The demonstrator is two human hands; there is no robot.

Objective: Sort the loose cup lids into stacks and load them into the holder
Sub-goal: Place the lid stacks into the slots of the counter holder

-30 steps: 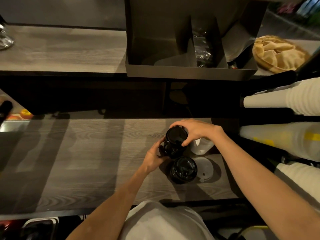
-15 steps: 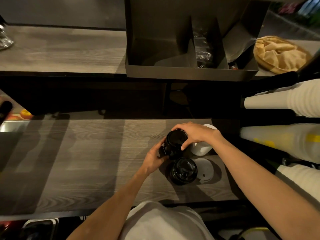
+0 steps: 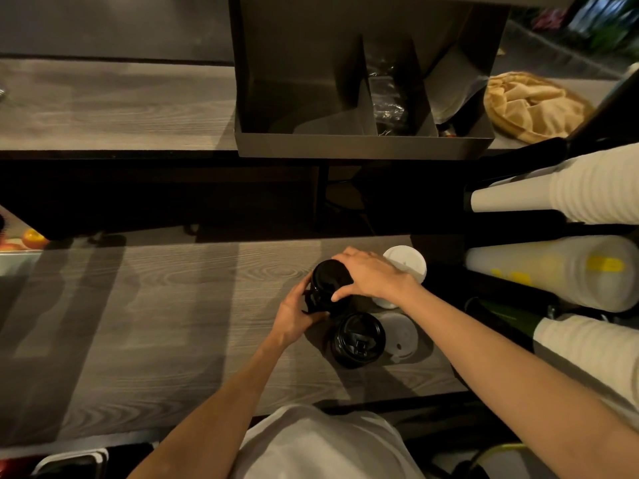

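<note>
1. Head view, progress first: I'm looking down at two dark stacks on the wood-grain counter [image 3: 138, 323]. The black lid stack [image 3: 326, 283] is under both hands, and a second black lid stack [image 3: 358, 339] stands just near of it, untouched.
2. To the right, a white lid stack [image 3: 405, 267] sits partly hidden behind the right wrist, and a single clear lid [image 3: 397, 335] lies flat beside the nearer black stack. So the sorting looks mostly done to me, with that one loose lid yet to join a pile.
3. Loading has hardly begun, I'd say. The holder [image 3: 363, 146] sits on the far shelf, well apart from the stacks. Its left compartment looks bare of lids; the middle one holds something dark in wrapping, and I can't tell what it is.
4. Now the hands. The left hand [image 3: 297, 314] comes in from the near left, fingers curled round the side of the stack low down, thumb up along the wall.
5. The right hand [image 3: 371, 276] reaches across from the right and caps the top of the same stack, fingers spread over the far rim and thumb hooked on the near edge. Both are clamped on it; my read is that it's being squared up.
</note>
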